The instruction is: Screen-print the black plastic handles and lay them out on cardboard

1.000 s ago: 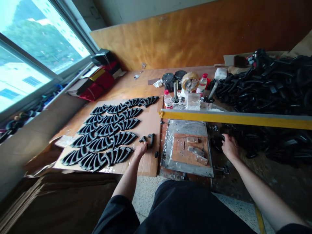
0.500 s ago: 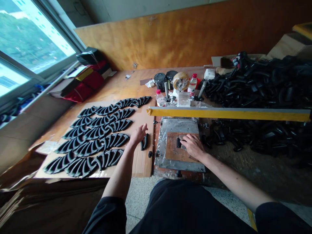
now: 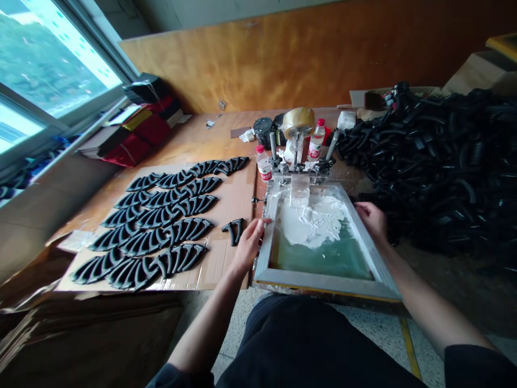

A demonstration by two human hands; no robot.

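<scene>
A silk-screen frame (image 3: 323,283) with a grey metal rail lies in front of me, its green mesh (image 3: 319,258) smeared with thick white ink (image 3: 311,221). My left hand (image 3: 249,245) holds its left rail, and my right hand (image 3: 371,220) grips its right rail. A black curved plastic part (image 3: 233,230) lies on the cardboard just left of my left hand. Rows of similar black parts (image 3: 157,226) lie printed-side up on that cardboard sheet (image 3: 230,258). The frame hides the metal plate and wooden jig beneath it.
A large heap of black parts (image 3: 428,156) fills the right side. Hinge clamps (image 3: 299,167) hold the frame's far end. Behind them stand plastic bottles (image 3: 317,141), a black ink tin (image 3: 263,132) and a tape roll (image 3: 298,122). A window (image 3: 48,59) lies to the left.
The raised frame with the yellow-edged rail has swung down over the plate and jig. Both hands moved onto its rails. The black part on the jig is no longer visible.
</scene>
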